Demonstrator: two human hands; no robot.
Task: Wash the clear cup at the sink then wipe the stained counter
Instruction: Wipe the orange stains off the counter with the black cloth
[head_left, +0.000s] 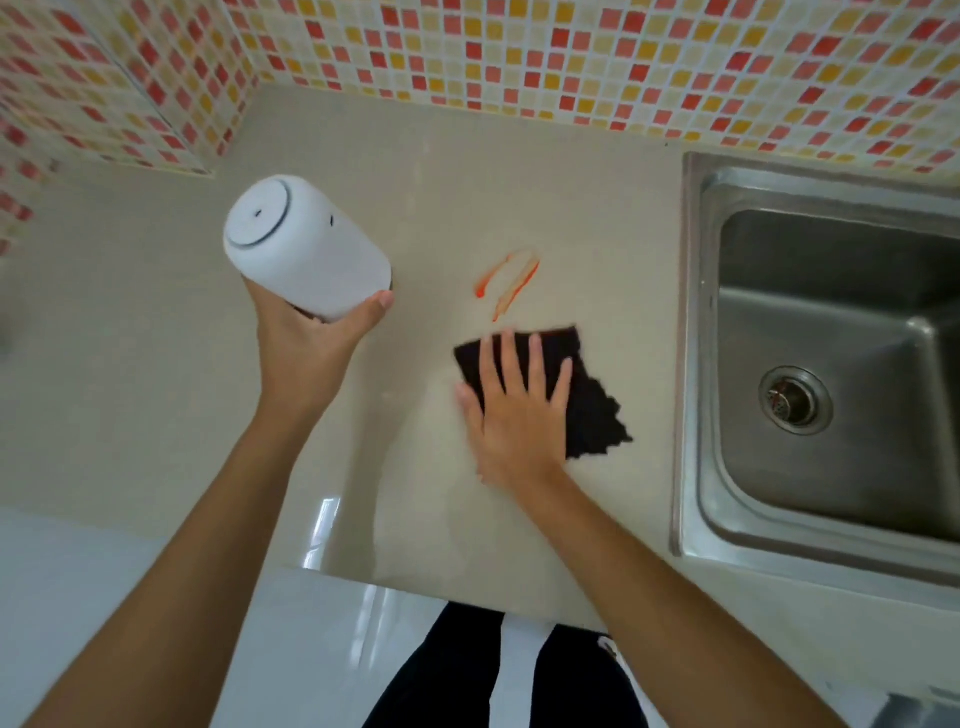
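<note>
The right hand (519, 410) lies flat, fingers spread, on the dark cloth (587, 400) just below the orange stain (506, 283). Left of the stain, the left hand (306, 343) grips an upturned white container (306, 247). No clear cup shows. A light stroke may only smear the stain.

**Tiled kitchen corner**

Mosaic wall tiles (571, 57) in red, orange, yellow and cream fill the top of the frame, turning a corner at upper left. A glossy pale floor (311, 649) at the bottom reflects light.
</note>
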